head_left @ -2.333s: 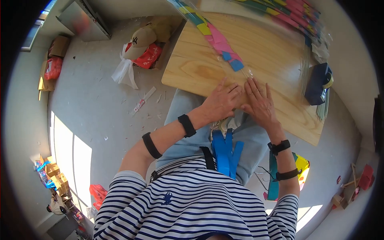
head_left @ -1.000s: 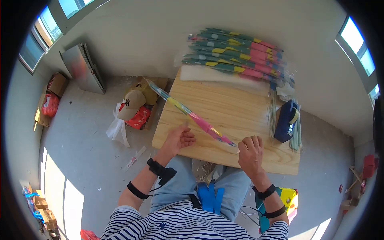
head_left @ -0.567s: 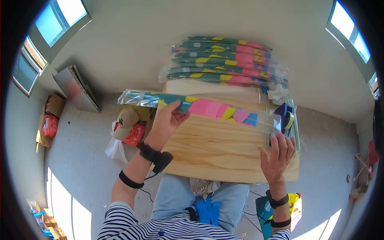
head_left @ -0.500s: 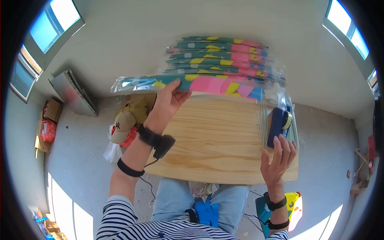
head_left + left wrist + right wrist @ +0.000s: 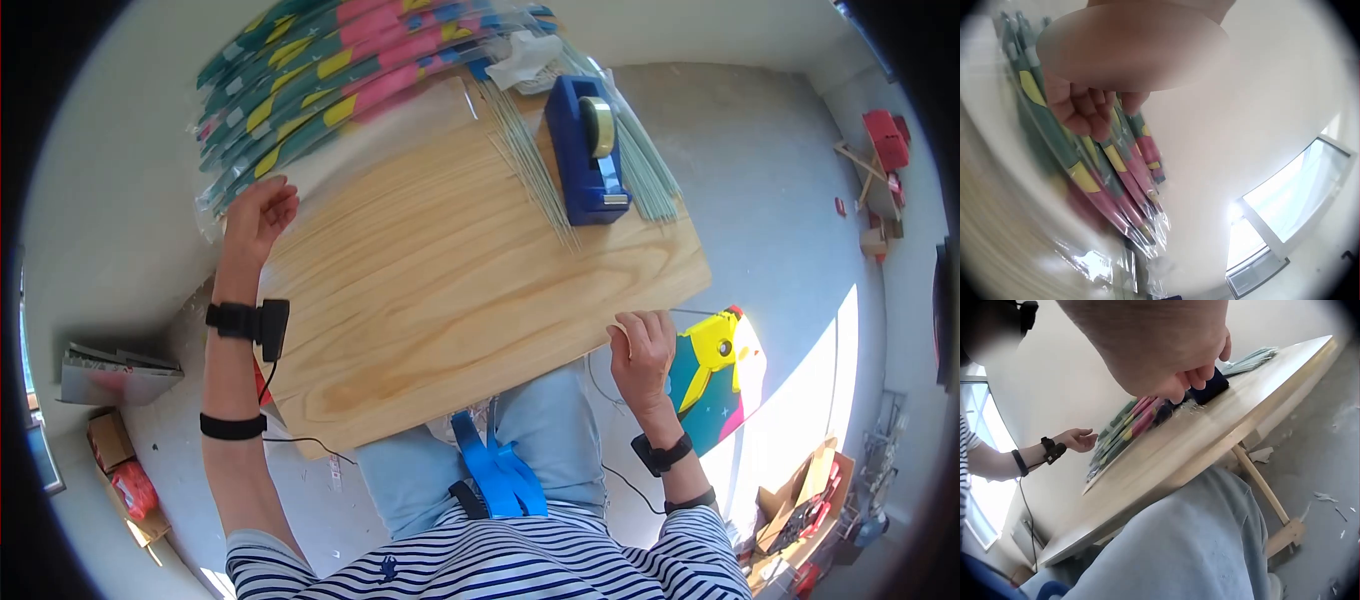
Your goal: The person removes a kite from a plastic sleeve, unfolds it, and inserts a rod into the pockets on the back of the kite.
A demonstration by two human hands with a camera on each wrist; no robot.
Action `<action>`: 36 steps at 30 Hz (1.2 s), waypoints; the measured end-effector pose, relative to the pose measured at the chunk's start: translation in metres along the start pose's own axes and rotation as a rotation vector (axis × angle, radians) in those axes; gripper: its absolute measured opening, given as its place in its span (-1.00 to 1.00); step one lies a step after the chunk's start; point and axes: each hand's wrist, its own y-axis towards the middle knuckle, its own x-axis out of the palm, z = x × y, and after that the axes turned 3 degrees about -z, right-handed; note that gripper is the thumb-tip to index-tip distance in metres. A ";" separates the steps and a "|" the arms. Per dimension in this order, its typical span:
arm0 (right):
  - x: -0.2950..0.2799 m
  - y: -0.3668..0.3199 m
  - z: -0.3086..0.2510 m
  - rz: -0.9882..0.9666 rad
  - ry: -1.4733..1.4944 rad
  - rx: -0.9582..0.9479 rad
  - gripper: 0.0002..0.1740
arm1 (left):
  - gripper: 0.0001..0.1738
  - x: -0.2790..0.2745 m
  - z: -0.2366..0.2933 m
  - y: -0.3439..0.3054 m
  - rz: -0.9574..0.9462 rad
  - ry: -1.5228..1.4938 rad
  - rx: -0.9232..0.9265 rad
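Note:
A stack of clear-wrapped packs (image 5: 340, 70) in teal, yellow and pink lies at the far left of the wooden table (image 5: 450, 270). My left hand (image 5: 262, 212) hovers at the stack's near end with fingers relaxed, holding nothing. The left wrist view shows its fingers (image 5: 1088, 109) just above the packs (image 5: 1116, 169). At the table's near right edge, my right hand (image 5: 640, 340) has its fingers curled in with nothing visible in them. In the right wrist view this hand (image 5: 1172, 369) hangs above the table edge (image 5: 1210, 434).
A blue tape dispenser (image 5: 585, 160) stands at the far right of the table among thin green sticks (image 5: 530, 165). Blue strips (image 5: 495, 470) lie on my lap. A yellow and teal piece (image 5: 715, 375) lies on the floor to the right, with boxes (image 5: 810, 490) beyond it.
My left hand carried the wrapped pack to the far stack and let it go. My right hand drew back from the tape dispenser to the near table edge and curled its fingers.

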 end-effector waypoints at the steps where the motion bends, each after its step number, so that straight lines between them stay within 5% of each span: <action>1: -0.005 -0.009 0.008 0.021 -0.029 0.025 -0.82 | -0.77 0.007 -0.010 -0.026 0.025 0.030 -0.023; 6: -0.034 -0.082 0.090 -0.054 -0.195 0.427 -0.80 | -0.76 0.024 -0.047 -0.123 -0.031 0.157 -0.077; 9: -0.050 -0.123 0.146 -0.025 -0.450 0.672 -0.62 | -0.76 0.053 -0.066 -0.158 -0.099 0.208 -0.112; 11: -0.057 -0.145 0.172 -0.235 -0.382 1.017 -0.45 | -0.78 0.100 -0.077 -0.185 -0.187 0.396 -0.060; 17: -0.049 -0.169 0.195 -0.118 -0.112 1.051 -0.44 | -0.62 0.274 -0.137 -0.222 -0.956 0.279 -0.272; 19: -0.051 -0.170 0.194 -0.097 -0.062 1.055 -0.45 | -0.55 0.330 -0.186 -0.216 -1.075 0.324 -0.308; 24: -0.052 -0.174 0.195 -0.028 -0.002 1.017 -0.50 | -0.31 0.437 -0.293 -0.196 -0.912 0.706 -0.159; 26: -0.053 -0.175 0.195 -0.002 0.009 1.009 -0.51 | -0.28 0.453 -0.332 -0.192 -0.745 0.923 0.034; 34: -0.056 -0.172 0.197 -0.040 0.057 1.096 -0.49 | -0.58 0.446 -0.317 -0.185 -0.657 1.095 0.073; 36: -0.057 -0.172 0.197 -0.034 0.066 1.093 -0.49 | -0.64 0.447 -0.310 -0.183 -0.767 1.091 0.069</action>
